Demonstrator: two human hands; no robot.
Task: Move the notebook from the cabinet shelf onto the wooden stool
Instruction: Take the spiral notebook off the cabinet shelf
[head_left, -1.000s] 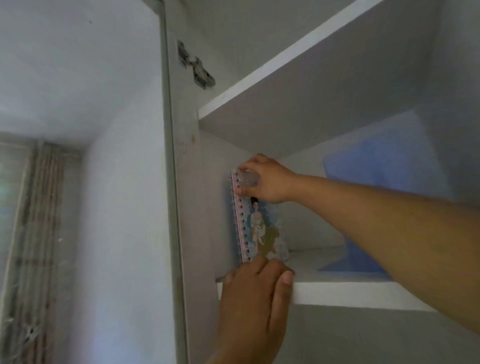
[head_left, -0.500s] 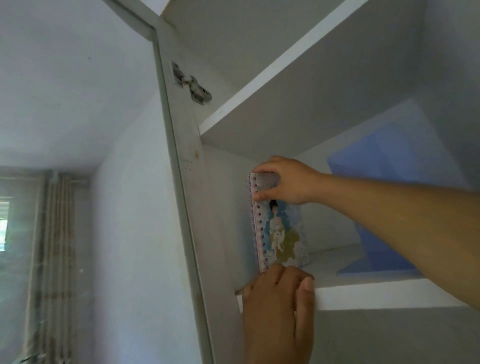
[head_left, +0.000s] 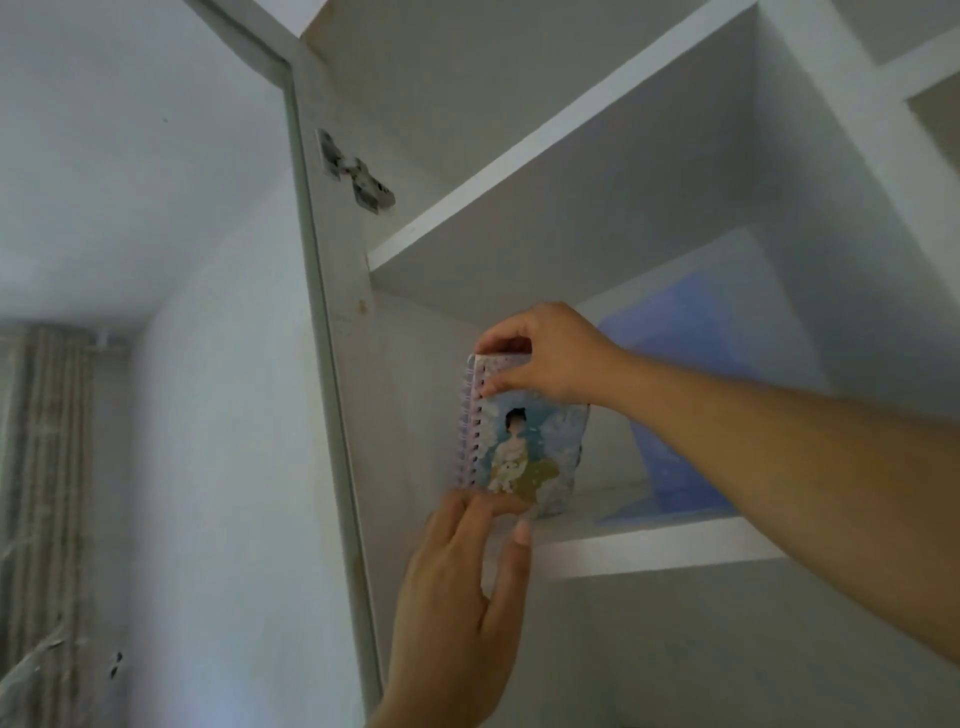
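White cabinet shelf (head_left: 649, 551), head view: both hands on a small spiral notebook (head_left: 519, 447) standing upright at the shelf's left end.

Right hand (head_left: 545, 358) w/ grip closed on the notebook's top edge, thumb in front, fingers over the top. Left hand (head_left: 462, 597) reaches up from below, fingertips touching the bottom edge at the shelf's front lip; grip loose, not clamped. Blue folder (head_left: 691, 415) leans at the back, behind the right forearm. Metal hinge (head_left: 358, 174) on the frame above left; curtain (head_left: 47, 467) far left.
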